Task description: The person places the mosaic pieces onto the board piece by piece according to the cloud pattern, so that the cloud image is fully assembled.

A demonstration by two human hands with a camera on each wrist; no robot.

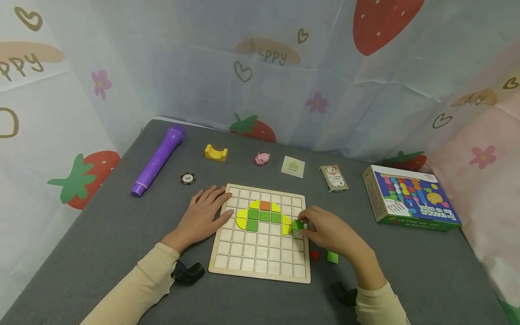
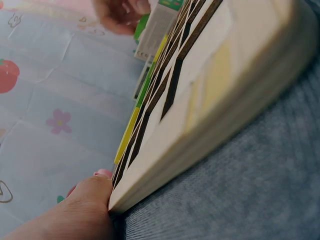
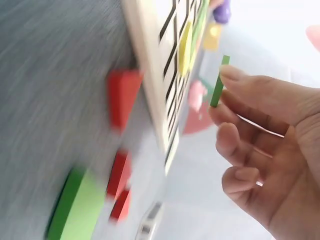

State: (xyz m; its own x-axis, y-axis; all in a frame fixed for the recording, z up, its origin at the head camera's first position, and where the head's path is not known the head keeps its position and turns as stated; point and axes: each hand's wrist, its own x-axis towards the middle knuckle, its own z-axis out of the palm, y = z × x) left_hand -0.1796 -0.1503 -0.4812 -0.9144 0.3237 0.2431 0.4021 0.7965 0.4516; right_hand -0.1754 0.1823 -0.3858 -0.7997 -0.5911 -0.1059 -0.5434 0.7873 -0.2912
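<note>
A thin, flat green tile (image 1: 298, 225) was pinched between the thumb and fingers of the right hand (image 1: 329, 228), held just above the right side of a square, pale wooden grid board (image 1: 262, 273). On the board lay an arch of flat pieces: square green tiles (image 1: 264, 216), one square orange tile (image 1: 265, 206) and rounded yellow tiles (image 1: 241, 224). The left hand (image 1: 203, 216) rested at the board's left edge, fingers extended and grasping nothing, perhaps steadying it.

The step in hand looked like placing this tile in the grid; the next move seemed to call for turning it flat, squaring it with a chosen cell and lowering it without nudging the neighbouring yellow pieces.

Beside the board's right edge lay small red pieces (image 3: 123, 97) and a light-green block (image 1: 332, 257); well beyond stood a colourful cardboard box (image 1: 412, 198).
</note>
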